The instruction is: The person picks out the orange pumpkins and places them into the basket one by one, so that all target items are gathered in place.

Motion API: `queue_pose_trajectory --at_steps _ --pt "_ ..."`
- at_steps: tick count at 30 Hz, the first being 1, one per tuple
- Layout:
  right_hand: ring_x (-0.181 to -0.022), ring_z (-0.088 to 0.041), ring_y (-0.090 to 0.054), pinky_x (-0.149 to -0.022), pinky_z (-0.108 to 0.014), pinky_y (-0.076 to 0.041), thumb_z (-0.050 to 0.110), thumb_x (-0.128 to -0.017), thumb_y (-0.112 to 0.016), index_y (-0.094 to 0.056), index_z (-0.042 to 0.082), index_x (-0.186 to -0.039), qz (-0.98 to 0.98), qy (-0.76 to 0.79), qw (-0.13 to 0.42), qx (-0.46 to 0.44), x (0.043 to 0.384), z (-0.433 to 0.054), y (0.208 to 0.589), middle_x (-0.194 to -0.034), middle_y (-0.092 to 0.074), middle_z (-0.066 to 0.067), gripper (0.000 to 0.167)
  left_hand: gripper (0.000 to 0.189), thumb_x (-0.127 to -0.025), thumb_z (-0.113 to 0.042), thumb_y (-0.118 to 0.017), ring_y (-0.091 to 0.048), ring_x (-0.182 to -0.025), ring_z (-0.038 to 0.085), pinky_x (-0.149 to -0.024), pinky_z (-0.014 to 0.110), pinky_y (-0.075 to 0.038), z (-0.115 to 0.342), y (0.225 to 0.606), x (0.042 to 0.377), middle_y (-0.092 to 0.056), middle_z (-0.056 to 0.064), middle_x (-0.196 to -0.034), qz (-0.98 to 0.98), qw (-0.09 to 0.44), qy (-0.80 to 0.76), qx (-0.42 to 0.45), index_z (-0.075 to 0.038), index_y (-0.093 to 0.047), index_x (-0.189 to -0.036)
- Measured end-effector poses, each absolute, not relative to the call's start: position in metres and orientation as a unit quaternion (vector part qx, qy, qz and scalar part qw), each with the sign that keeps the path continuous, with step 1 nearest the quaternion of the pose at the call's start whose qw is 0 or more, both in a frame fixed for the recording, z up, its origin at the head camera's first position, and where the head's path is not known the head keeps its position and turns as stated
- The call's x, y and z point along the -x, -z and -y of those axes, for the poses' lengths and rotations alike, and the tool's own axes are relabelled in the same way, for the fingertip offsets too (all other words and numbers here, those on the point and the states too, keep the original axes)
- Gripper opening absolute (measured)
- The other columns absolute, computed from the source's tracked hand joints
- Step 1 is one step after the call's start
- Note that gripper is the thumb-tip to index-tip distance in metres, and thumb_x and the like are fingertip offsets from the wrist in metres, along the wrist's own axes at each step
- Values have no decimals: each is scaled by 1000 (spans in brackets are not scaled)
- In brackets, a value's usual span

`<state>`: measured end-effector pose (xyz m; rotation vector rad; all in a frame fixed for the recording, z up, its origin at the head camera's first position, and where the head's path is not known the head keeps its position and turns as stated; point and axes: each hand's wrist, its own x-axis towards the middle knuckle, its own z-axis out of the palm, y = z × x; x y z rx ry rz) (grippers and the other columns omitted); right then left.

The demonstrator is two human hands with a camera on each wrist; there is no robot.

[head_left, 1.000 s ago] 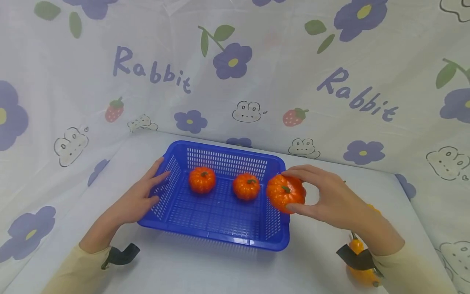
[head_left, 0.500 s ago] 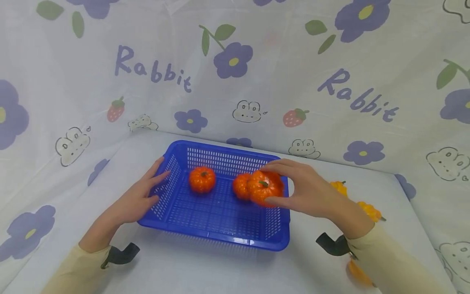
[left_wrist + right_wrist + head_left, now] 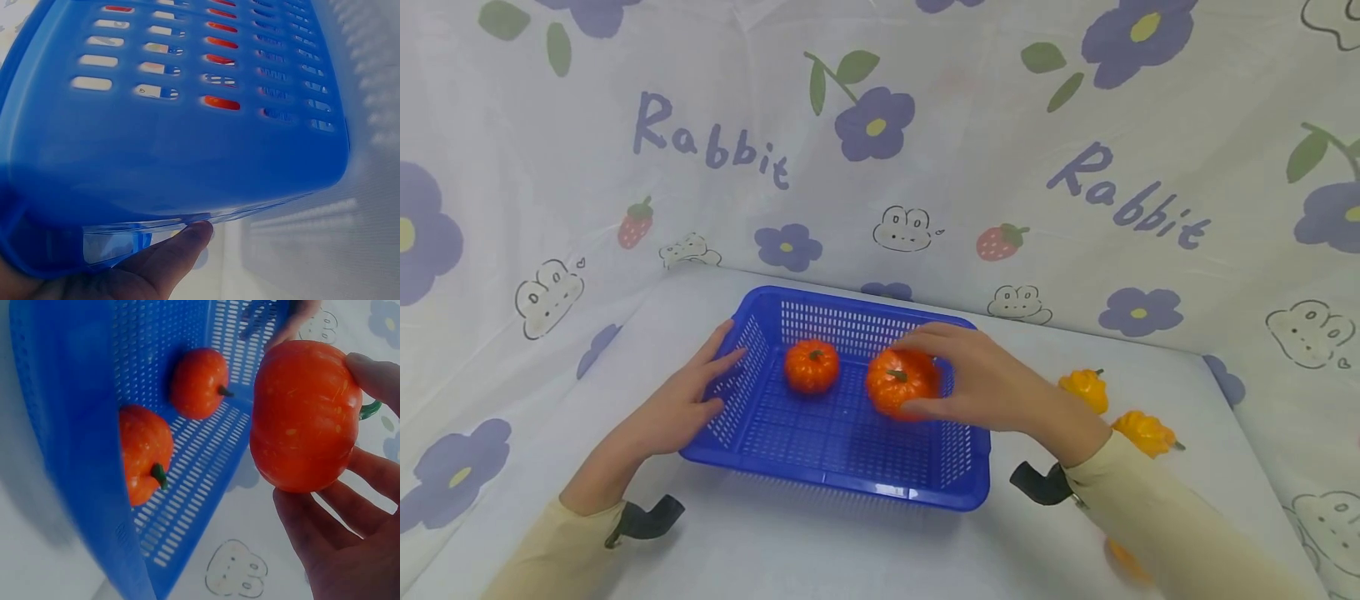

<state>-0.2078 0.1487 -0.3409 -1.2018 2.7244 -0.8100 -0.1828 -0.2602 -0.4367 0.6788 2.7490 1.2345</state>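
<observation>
My right hand point(image 3: 981, 379) grips an orange toy pumpkin point(image 3: 897, 383) with a green stem, thumb in front and fingers behind, over the right half of a blue plastic basket point(image 3: 820, 478). One orange pumpkin point(image 3: 812, 367) sits in the basket toward the left. Another pumpkin point(image 3: 144, 453) in the basket shows in the right wrist view; in the head view the held one hides it. My left hand point(image 3: 681, 408) rests with spread, fairly straight fingers against the basket's left side. A fingertip point(image 3: 199, 231) touches the basket's outer wall in the left wrist view.
On the white table right of the basket lie two small yellow gourds point(image 3: 1085, 389), with one more yellow-orange thing point(image 3: 1126, 560) partly hidden under the right sleeve. A white cloth point(image 3: 955, 167) with flowers and rabbits hangs behind. Each wrist wears a black mount point(image 3: 651, 518).
My right hand has carried the pumpkin left, from the basket's right rim to over the basket, covering the pumpkin below. The yellow gourds have come into sight. My left hand has stayed put.
</observation>
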Motion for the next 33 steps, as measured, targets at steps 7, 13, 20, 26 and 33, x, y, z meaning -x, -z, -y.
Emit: queue_pose_trajectory --at_steps 7,13,20,26,33 --pt "-137 -24 -57 -106 -48 -57 38 -90 -89 -70 19 -144 -886 245 44 391 217 -130 350 -143 -66 2 60 68 -97 11 -53 -7 -164 47 -126 70 -18 260 435 183 0 18 -181 -891 26 -397 -219 8 -37 -164" --pt "-133 -21 -58 -106 -45 -57 40 -91 -87 -69 20 -144 -887 229 76 394 220 -118 359 -141 -67 4 60 68 -98 11 -53 -7 -164 47 -125 70 -19 260 435 183 0 17 -181 -893 26 -394 -216 7 -37 -164" --pt "-128 -21 -60 -104 -40 -57 40 -91 -87 -70 17 -143 -888 200 94 404 224 -109 363 -137 -68 1 59 67 -97 11 -54 -9 -163 48 -125 70 -19 259 434 183 -2 19 -181 -891 19 -396 -223 8 -39 -163" --pt "-127 -20 -59 -107 -39 -55 41 -92 -86 -71 16 -143 -885 180 120 412 227 -103 364 -137 -68 0 59 68 -97 11 -53 -9 -163 48 -125 70 -19 260 434 184 -1 20 -181 -890 19 -396 -225 8 -39 -163" --pt "-122 -18 -62 -106 -35 -55 42 -92 -86 -71 16 -142 -881 153 131 427 231 -91 365 -133 -70 0 59 68 -97 12 -53 -8 -164 47 -125 70 -18 261 436 184 0 19 -181 -891 24 -394 -226 8 -38 -163"
